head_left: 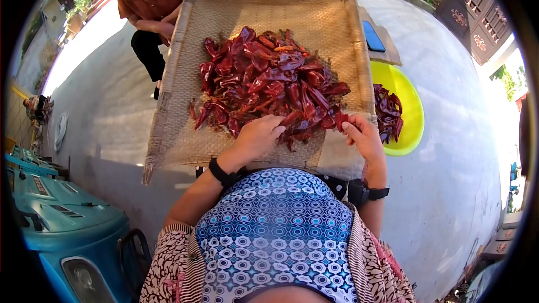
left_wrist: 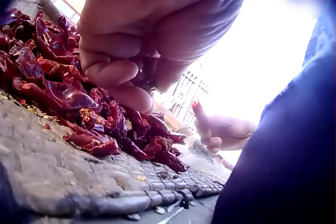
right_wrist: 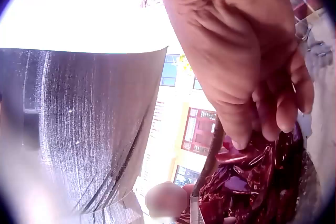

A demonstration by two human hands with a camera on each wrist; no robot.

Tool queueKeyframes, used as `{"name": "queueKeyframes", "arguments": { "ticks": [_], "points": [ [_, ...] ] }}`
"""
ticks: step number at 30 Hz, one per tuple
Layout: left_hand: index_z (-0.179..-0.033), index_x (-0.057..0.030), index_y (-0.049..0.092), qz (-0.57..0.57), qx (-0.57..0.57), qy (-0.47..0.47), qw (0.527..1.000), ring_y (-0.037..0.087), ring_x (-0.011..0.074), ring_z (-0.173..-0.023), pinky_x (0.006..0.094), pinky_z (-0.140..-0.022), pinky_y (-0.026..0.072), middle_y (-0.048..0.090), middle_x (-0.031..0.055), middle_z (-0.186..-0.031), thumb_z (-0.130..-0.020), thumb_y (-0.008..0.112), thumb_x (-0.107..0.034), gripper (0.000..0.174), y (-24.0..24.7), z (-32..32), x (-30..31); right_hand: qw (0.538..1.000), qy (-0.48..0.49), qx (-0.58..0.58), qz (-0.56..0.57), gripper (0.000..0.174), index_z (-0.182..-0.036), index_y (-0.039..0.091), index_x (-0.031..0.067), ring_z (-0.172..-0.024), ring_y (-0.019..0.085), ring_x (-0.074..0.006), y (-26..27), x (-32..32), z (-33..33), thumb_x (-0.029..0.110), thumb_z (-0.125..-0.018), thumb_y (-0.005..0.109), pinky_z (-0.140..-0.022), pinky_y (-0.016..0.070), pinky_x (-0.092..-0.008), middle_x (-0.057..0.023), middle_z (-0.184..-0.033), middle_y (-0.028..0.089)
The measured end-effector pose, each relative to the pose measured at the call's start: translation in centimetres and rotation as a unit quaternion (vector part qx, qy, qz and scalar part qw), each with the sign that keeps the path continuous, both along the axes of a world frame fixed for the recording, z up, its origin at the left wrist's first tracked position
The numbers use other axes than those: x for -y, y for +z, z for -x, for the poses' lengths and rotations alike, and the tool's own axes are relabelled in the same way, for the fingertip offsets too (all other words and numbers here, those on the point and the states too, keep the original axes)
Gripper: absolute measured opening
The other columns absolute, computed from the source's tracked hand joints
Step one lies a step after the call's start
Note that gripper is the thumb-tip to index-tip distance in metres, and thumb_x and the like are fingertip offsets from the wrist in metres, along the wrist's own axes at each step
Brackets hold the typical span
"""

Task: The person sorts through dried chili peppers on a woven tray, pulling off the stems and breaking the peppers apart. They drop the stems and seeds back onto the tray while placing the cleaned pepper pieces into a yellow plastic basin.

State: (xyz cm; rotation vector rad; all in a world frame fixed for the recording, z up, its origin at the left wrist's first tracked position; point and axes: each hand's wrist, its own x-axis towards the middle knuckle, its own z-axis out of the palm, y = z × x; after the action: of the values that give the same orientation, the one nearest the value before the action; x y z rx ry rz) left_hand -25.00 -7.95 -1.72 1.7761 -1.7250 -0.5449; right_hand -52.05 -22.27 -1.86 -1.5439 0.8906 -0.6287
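A red pepper (head_left: 341,120) is pinched in the right hand (head_left: 366,137) beside the pepper heap (head_left: 264,78), where the left hand (head_left: 257,137) is bent, its hold impossible to tell. Piece-by-piece sorting seems under way; a gentle, controlled release appears called for. The heap is borne by a woven tray (head_left: 269,5), flanked by a yellow basin (head_left: 414,113) on paved ground (head_left: 455,106) outdoors.

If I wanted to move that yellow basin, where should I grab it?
The yellow basin is probably best gripped by its outer rim, coming in from the right. That edge curves out in the open, whereas the left edge is hidden by the woven tray. The red peppers inside also leave the right wall bare.
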Motion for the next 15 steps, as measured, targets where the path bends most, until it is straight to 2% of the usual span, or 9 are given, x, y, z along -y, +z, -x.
{"name": "queueKeyframes", "arguments": {
  "ticks": [1, 2, 4, 5, 7, 9, 10, 13, 15],
  "points": [
    [-0.110, -0.0058, 0.061, 0.001, 0.002, 0.002, 1.000, 0.062, 0.0308, -0.086, 0.0398, -0.073, 0.0487, 0.063, 0.0136, -0.096, -0.093, 0.059, -0.023, 0.024, 0.0, -0.1, -0.1, 0.997, -0.061, 0.044, 0.007, 0.026, -0.100, 0.064, 0.0050, -0.064, 0.055, -0.0073, -0.2, 0.4, 0.1, 0.030, -0.095, 0.061, -0.055, 0.0441, -0.0227, 0.0019, -0.078, 0.060],
    [-0.107, -0.0062, 0.061, 0.001, 0.004, 0.004, 1.000, 0.062, 0.0322, -0.084, 0.0423, -0.073, 0.0485, 0.064, 0.0140, -0.092, -0.093, 0.059, -0.025, 0.023, 0.1, -0.2, -0.1, 0.982, -0.138, 0.118, -0.042, 0.026, -0.103, 0.064, 0.0055, -0.062, 0.054, -0.0071, -0.4, 0.6, 0.3, 0.030, -0.096, 0.060, -0.054, 0.0440, -0.0226, 0.0012, -0.078, 0.060],
    [-0.108, -0.0037, 0.060, -0.062, -0.039, 0.021, 0.997, 0.062, 0.0244, -0.078, 0.0365, -0.069, 0.0480, 0.064, 0.0121, -0.086, -0.094, 0.059, -0.022, 0.023, 2.0, 0.2, -0.3, 0.912, -0.286, 0.260, -0.138, 0.027, -0.108, 0.063, 0.0063, -0.057, 0.052, -0.0068, 0.3, 0.1, -0.1, 0.030, -0.097, 0.058, -0.053, 0.0438, -0.0223, 0.0000, -0.078, 0.060],
    [-0.108, -0.0025, 0.060, -0.094, -0.060, 0.029, 0.993, 0.063, 0.0205, -0.075, 0.0336, -0.067, 0.0477, 0.065, 0.0112, -0.083, -0.094, 0.060, -0.020, 0.022, 2.7, 0.4, -0.4, 0.936, -0.244, 0.222, -0.127, 0.028, -0.110, 0.063, 0.0063, -0.056, 0.052, -0.0071, 0.5, -0.1, -0.3, 0.031, -0.097, 0.057, -0.052, 0.0436, -0.0222, 0.0001, -0.078, 0.059],
    [-0.105, -0.0022, 0.060, -0.096, -0.097, 0.000, 0.991, 0.062, 0.0191, -0.071, 0.0326, -0.066, 0.0476, 0.065, 0.0095, -0.078, -0.095, 0.059, -0.020, 0.021, 2.8, 0.5, -0.3, 0.971, -0.159, 0.143, -0.105, 0.030, -0.113, 0.062, 0.0065, -0.053, 0.051, -0.0077, 1.0, -0.8, -0.8, 0.031, -0.098, 0.056, -0.051, 0.0431, -0.0219, 0.0004, -0.078, 0.059],
    [-0.103, -0.0020, 0.060, -0.096, -0.117, -0.032, 0.988, 0.061, 0.0179, -0.071, 0.0317, -0.067, 0.0476, 0.065, 0.0086, -0.078, -0.095, 0.059, -0.020, 0.020, 2.8, 0.7, -0.2, 0.994, -0.020, 0.078, -0.070, 0.025, -0.111, 0.062, 0.0059, -0.054, 0.053, -0.0072, 1.4, -2.1, -2.5, 0.027, -0.097, 0.057, -0.051, 0.0432, -0.0219, -0.0010, -0.079, 0.060],
    [-0.103, -0.0020, 0.060, -0.095, -0.118, -0.048, 0.987, 0.061, 0.0174, -0.072, 0.0312, -0.067, 0.0477, 0.065, 0.0086, -0.079, -0.096, 0.058, -0.020, 0.019, 2.7, 0.9, -0.1, 0.996, 0.051, 0.051, -0.044, 0.023, -0.108, 0.063, 0.0054, -0.056, 0.054, -0.0069, 1.4, -2.8, -3.5, 0.025, -0.097, 0.058, -0.052, 0.0437, -0.0218, -0.0015, -0.081, 0.061],
    [-0.102, -0.0019, 0.060, -0.089, -0.138, -0.096, 0.982, 0.061, 0.0159, -0.076, 0.0301, -0.070, 0.0479, 0.064, 0.0079, -0.082, -0.096, 0.057, -0.020, 0.019, 2.3, 1.1, 0.3, 0.988, 0.152, 0.008, 0.034, 0.018, -0.101, 0.063, 0.0043, -0.059, 0.056, -0.0069, 1.3, -4.8, -5.5, 0.020, -0.096, 0.059, -0.054, 0.0448, -0.0215, -0.0021, -0.080, 0.062],
    [-0.102, -0.0022, 0.061, -0.123, -0.170, -0.120, 0.970, 0.061, 0.0157, -0.079, 0.0296, -0.071, 0.0479, 0.063, 0.0075, -0.088, -0.096, 0.058, -0.021, 0.020, 2.0, 1.0, 0.3, 0.983, 0.181, -0.010, -0.013, 0.016, -0.097, 0.063, 0.0034, -0.061, 0.057, -0.0072, 0.9, -4.5, -5.4, 0.019, -0.095, 0.060, -0.056, 0.0458, -0.0219, -0.0010, -0.076, 0.062]
  ]
}}
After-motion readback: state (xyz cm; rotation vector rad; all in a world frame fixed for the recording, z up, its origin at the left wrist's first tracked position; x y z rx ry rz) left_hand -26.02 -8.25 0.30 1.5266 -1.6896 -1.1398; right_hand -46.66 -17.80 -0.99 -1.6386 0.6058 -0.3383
